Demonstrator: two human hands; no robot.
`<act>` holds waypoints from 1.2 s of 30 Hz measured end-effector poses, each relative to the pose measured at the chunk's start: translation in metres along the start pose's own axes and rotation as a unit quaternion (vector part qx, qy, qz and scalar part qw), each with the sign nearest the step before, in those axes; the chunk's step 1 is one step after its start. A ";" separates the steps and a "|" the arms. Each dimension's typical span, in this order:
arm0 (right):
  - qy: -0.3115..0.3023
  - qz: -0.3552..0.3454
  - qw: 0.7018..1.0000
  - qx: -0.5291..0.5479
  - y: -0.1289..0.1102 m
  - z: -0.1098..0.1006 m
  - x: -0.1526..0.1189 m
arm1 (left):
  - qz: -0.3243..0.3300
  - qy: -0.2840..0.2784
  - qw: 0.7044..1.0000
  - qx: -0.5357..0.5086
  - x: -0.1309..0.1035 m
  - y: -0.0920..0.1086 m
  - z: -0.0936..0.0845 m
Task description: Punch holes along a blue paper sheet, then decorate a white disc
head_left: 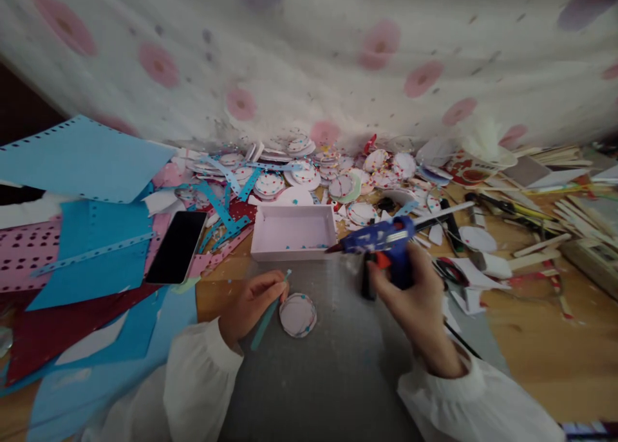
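Note:
My right hand grips a blue hot glue gun with a red-orange trigger. Its nozzle points left, near the right front corner of a shallow white box. A white glue stick sticks out of the gun's back end. In my left hand, closed in a pinch, is a thin teal strip slanting down toward me. Just right of these fingers a round white paper disc with coloured dots round its rim lies on the grey cutting mat. Small blue bits lie inside the box.
A black phone lies at left beside blue dotted sheets and pink paper. Behind the box is a heap of dotted paper discs. Wooden sticks, pliers-like tools and a paper bowl crowd the right. A flowered curtain hangs behind.

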State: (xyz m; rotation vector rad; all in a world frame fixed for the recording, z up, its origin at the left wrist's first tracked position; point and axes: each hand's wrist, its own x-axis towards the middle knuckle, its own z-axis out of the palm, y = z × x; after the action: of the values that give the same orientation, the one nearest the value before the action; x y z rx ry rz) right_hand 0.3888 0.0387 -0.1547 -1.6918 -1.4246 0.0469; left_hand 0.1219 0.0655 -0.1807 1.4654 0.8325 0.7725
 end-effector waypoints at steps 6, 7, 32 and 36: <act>-0.053 -0.097 0.994 0.003 -0.005 0.030 -0.033 | 0.001 -0.011 1.000 0.025 0.001 0.006 0.000; -0.044 -0.101 0.994 -0.005 -0.002 0.031 -0.036 | 0.003 -0.014 1.000 0.028 0.002 0.007 0.000; -0.044 -0.106 0.992 -0.050 0.005 0.032 -0.035 | 0.014 -0.029 0.998 0.045 0.004 0.011 0.000; -0.051 -0.107 0.992 -0.049 0.002 0.030 -0.033 | 0.006 -0.024 0.998 0.051 0.005 0.014 0.001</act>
State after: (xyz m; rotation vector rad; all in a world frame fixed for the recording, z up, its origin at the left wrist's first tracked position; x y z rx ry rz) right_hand 0.3633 0.0295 -0.1904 -1.6237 -1.7020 -0.0579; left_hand 0.1259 0.0693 -0.1665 1.5754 0.8362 0.7098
